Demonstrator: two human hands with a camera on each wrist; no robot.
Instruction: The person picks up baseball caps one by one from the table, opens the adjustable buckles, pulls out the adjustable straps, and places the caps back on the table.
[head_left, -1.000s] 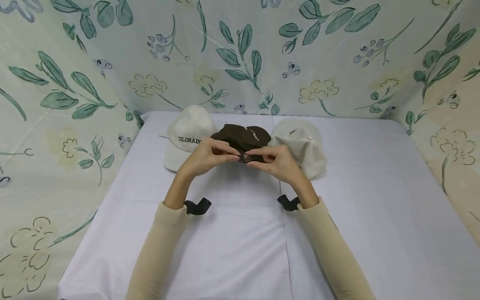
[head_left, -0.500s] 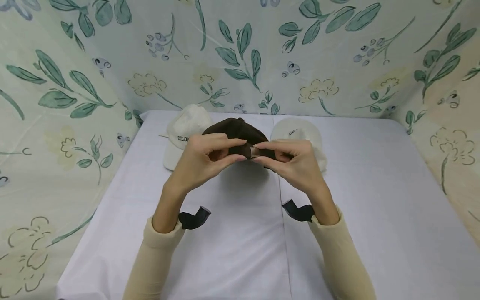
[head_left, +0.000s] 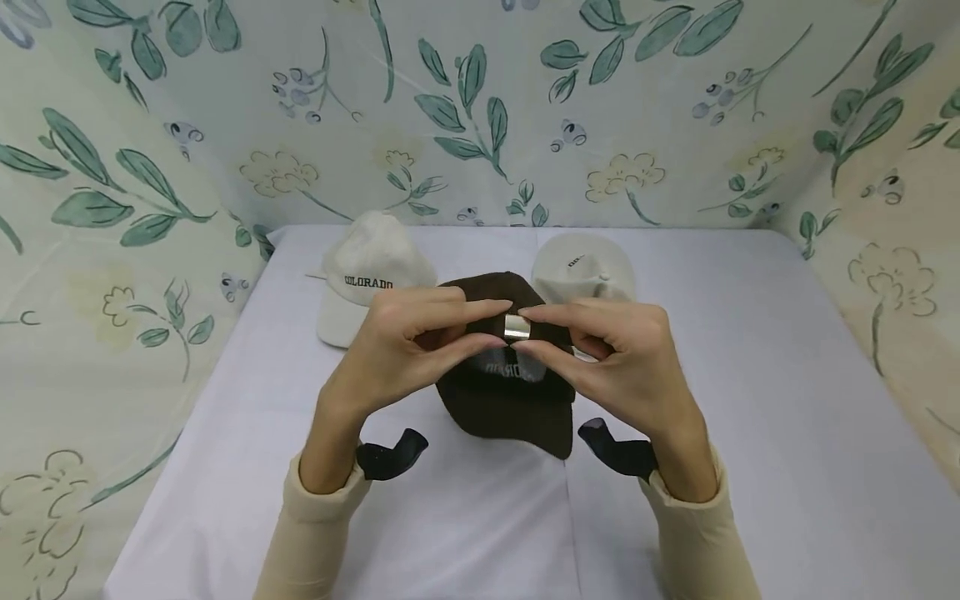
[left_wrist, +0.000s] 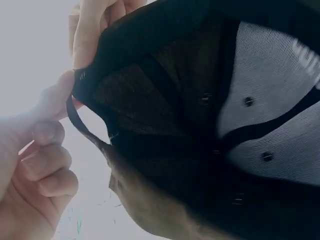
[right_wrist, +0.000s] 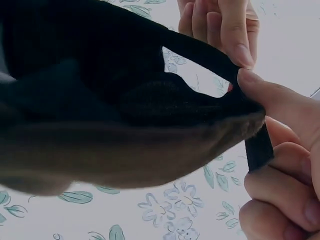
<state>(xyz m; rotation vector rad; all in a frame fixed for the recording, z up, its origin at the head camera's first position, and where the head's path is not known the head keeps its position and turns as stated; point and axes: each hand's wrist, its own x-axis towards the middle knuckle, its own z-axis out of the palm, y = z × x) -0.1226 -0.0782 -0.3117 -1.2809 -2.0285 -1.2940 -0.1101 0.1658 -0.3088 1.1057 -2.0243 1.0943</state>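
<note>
Both hands hold a dark brown baseball cap (head_left: pixel 502 412) by its back strap, in the middle of the head view. The cap's brim points down toward me, and its lettering shows through the back opening. A shiny silver buckle (head_left: pixel 517 327) lies between the fingertips. My left hand (head_left: pixel 412 337) pinches the strap (left_wrist: pixel 85 125) left of the buckle between thumb and index finger. On the other side, my right hand (head_left: pixel 618 354) pinches it likewise. A loose strap end (right_wrist: pixel 258 152) hangs by the right fingers in the right wrist view. The cap's dark inside faces the wrist views.
An off-white cap (head_left: pixel 375 250) with "COLORADO" lettering stands at the back left of the white-covered table (head_left: pixel 720 375). Behind my right hand is another pale cap (head_left: pixel 581 258), partly hidden. Floral cloth (head_left: pixel 480 108) hangs around the back and sides.
The brown cap has come nearer and tilted, so its brim now hangs toward me and the silver buckle shows plainly. Both hands moved closer and slightly right, still pinching the strap.
</note>
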